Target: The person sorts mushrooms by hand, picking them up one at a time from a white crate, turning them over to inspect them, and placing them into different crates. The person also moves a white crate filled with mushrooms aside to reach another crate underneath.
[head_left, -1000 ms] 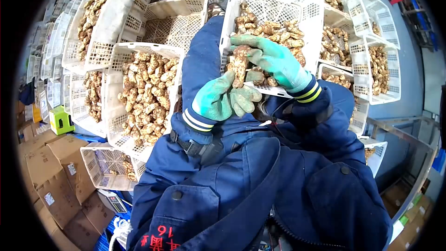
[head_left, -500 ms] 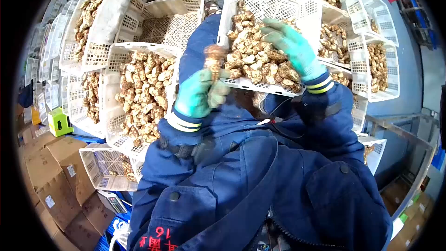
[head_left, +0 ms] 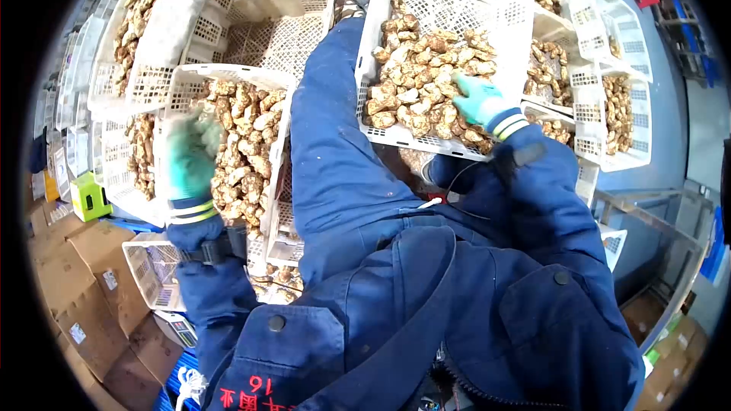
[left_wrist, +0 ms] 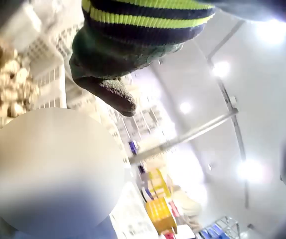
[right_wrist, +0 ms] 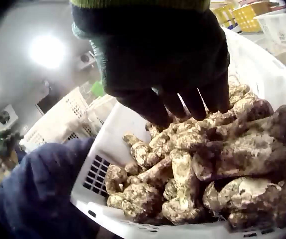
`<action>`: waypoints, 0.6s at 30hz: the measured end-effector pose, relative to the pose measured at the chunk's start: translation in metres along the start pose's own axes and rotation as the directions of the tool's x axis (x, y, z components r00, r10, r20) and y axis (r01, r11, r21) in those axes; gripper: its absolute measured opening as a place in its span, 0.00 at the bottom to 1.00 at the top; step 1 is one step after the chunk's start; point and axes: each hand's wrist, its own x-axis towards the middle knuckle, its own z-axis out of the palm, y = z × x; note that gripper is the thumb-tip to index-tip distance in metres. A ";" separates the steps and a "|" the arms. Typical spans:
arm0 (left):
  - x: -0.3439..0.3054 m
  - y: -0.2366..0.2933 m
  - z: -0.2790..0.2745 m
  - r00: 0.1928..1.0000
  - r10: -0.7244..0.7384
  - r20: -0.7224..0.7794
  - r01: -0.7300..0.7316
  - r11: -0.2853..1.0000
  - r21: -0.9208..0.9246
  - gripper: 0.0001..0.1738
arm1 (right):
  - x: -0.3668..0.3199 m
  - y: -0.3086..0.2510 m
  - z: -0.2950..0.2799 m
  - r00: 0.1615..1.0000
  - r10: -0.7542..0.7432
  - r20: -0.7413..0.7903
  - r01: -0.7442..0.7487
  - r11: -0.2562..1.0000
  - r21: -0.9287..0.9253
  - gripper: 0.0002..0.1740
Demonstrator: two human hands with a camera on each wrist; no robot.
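Observation:
My right hand point(head_left: 481, 100), in a teal glove, reaches into the white crate point(head_left: 373, 131) between my legs. In the right wrist view its spread fingers point(right_wrist: 190, 103) point down onto a pile of brown and cream mushrooms point(right_wrist: 183, 174). My left hand point(head_left: 192, 156), gloved the same way and motion-blurred, is over the left side of a second white crate point(head_left: 283, 125) heaped with mushrooms point(head_left: 247, 144). In the left wrist view its thumb point(left_wrist: 114, 95) sticks out; the other fingers are hidden, and I cannot tell if they hold a mushroom.
Behind the left crate stands an empty-looking white crate point(head_left: 278, 34). More crates of mushrooms stack on the right point(head_left: 620, 110) and far left point(head_left: 141, 144). Cardboard boxes point(head_left: 114, 278) and a scale point(head_left: 179, 329) lie at lower left. A metal frame point(head_left: 670, 221) stands at right.
The left hand has carried a mushroom from the right crate across to the left crate. My right hand has let go of that mushroom and come down onto the pile in the right crate.

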 end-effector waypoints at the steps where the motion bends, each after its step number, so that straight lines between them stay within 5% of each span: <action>1: -0.002 -0.020 0.042 0.996 -0.071 0.060 0.073 0.997 -0.026 0.32 | 0.010 -0.007 0.009 1.000 0.014 0.026 -0.011 0.991 -0.135 0.32; 2: -0.003 -0.040 0.072 0.977 -0.157 0.143 0.176 0.976 -0.128 0.33 | 0.024 -0.004 0.027 0.997 0.067 0.049 -0.055 0.975 -0.213 0.34; 4: -0.003 -0.064 0.127 0.937 -0.303 0.173 0.330 0.931 -0.158 0.31 | 0.026 -0.020 0.039 0.987 0.063 -0.145 -0.101 0.957 -0.272 0.28; 8: 0.010 -0.118 0.187 0.817 -0.452 0.359 0.539 0.821 -0.191 0.30 | 0.038 -0.021 0.030 0.985 0.120 -0.125 -0.149 0.956 -0.253 0.27; 9: 0.007 -0.128 0.195 0.800 -0.466 0.378 0.550 0.822 -0.151 0.29 | 0.037 -0.008 0.033 0.964 0.032 -0.265 -0.063 0.992 -0.108 0.25; 10: 0.003 -0.135 0.200 0.783 -0.477 0.400 0.558 0.822 -0.111 0.29 | 0.029 -0.017 0.019 0.957 0.147 -0.250 -0.125 0.987 0.102 0.23; 12: 0.004 -0.139 0.205 0.710 -0.523 0.472 0.634 0.767 -0.102 0.31 | 0.000 -0.033 -0.022 0.976 0.213 0.054 -0.187 0.676 0.713 0.15; 13: 0.005 -0.140 0.209 0.667 -0.557 0.495 0.688 0.715 -0.123 0.32 | -0.005 -0.044 -0.017 0.981 -0.010 -0.193 0.192 0.196 0.962 0.17; 15: 0.007 -0.138 0.222 0.597 -0.577 0.557 0.764 0.621 -0.176 0.35 | -0.032 -0.063 -0.032 0.936 -0.208 -0.284 0.309 0.098 0.946 0.22; 18: -0.001 -0.132 0.241 0.754 -0.324 0.571 0.591 0.715 -0.375 0.32 | -0.060 -0.105 -0.045 0.762 -0.406 -0.505 0.576 0.067 0.815 0.23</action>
